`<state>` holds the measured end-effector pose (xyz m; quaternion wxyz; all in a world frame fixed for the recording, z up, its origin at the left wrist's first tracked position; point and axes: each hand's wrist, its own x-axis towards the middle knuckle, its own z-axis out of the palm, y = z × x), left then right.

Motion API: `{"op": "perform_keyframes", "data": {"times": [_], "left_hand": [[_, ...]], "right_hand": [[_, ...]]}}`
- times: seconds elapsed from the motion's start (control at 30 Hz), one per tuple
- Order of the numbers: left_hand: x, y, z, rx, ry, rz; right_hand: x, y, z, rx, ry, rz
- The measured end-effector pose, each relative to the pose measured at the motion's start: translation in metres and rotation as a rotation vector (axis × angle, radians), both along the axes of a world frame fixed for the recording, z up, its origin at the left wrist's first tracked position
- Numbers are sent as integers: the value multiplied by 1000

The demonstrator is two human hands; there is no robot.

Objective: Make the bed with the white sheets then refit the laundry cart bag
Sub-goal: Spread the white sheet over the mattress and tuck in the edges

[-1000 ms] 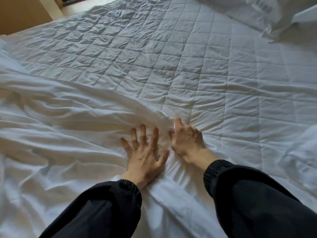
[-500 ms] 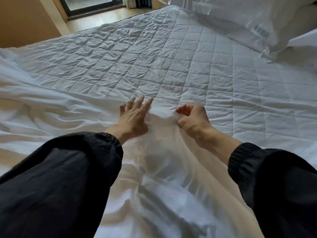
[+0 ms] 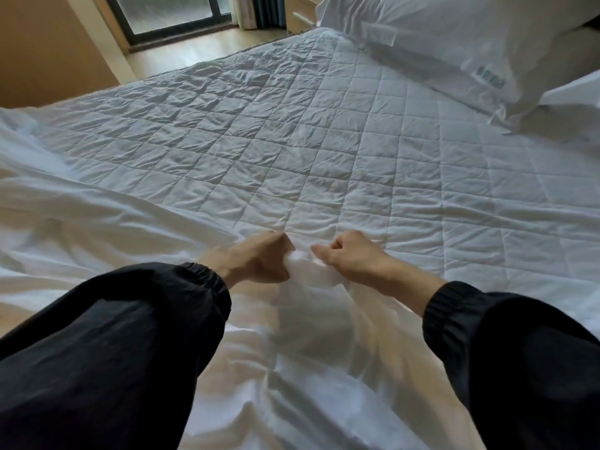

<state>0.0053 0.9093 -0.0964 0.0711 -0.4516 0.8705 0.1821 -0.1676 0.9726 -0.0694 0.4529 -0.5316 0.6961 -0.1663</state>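
Two bare hands grip the edge of a white sheet point(image 3: 311, 323) on a bed. The left hand point(image 3: 259, 258) is now clenched around a bunched fold of the sheet; half a second ago its fingers were spread flat on the cloth. The right hand point(image 3: 350, 254), just beside it, is closed on the same fold, thumb pressed against curled fingers. Both arms wear black sleeves point(image 3: 123, 336). The sheet covers the near part of the bed and trails away to the left of the hands, rumpled. Beyond the hands lies the uncovered quilted mattress pad point(image 3: 324, 141). More of the room shows than before: white pillows point(image 3: 454, 43) far beyond the hands to the right, and a window point(image 3: 168, 11) with wooden floor point(image 3: 194, 50) past the bed's far edge.
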Motion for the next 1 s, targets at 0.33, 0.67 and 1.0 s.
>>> {"op": "perform_keyframes", "data": {"times": [0.33,0.67,1.0], "left_hand": [[15,4,20,104,157,28],[-2,-42,59,-239,73,30],[0,-71,7,-136,-248,17]], "right_hand": [[-3,-15,11,-522,-179,-438],[18,-11,7,-334,175,-65],[-19,-25,-33,-145,559,-190]]}}
